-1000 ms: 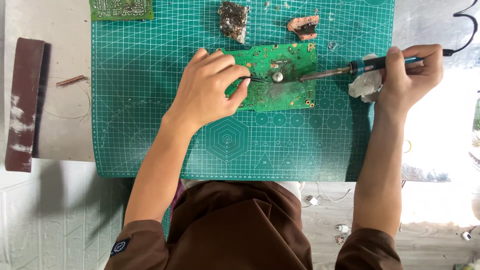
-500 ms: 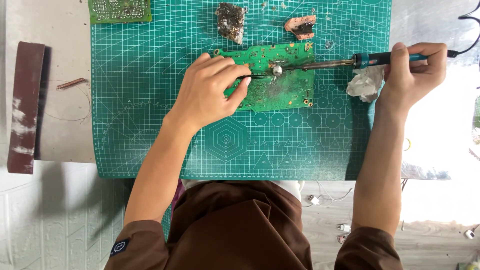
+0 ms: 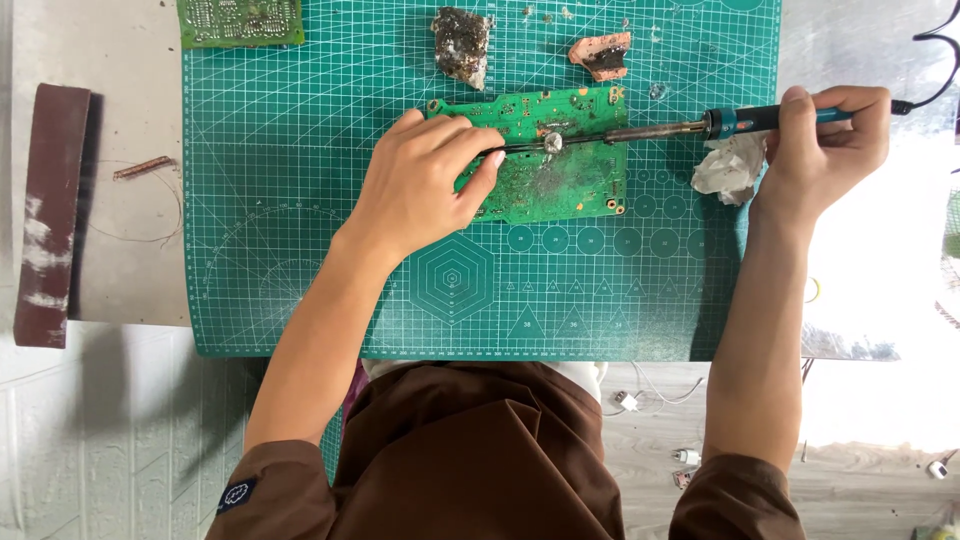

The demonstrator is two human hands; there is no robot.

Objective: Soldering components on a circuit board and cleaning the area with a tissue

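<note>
Circuit board (image 3: 560,180) lies between hands: left (image 3: 425,185) gripping tweezers (image 3: 520,147), right (image 3: 825,140) gripping soldering iron (image 3: 690,127).

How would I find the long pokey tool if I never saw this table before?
Start at the big green cutting mat. Go to the green circuit board lying near its top middle. The soldering iron stretches from the board to the right hand: it's the only long thin thing with a blue-and-black handle.

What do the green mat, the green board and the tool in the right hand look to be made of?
Mat: likely flexible plastic or rubber, matte, with a printed white grid. Board: rigid green laminate, with dull, dirty patches. Soldering iron in the right hand: dark metal shaft, blue plastic-looking handle. The left hand rests on the board.
</note>
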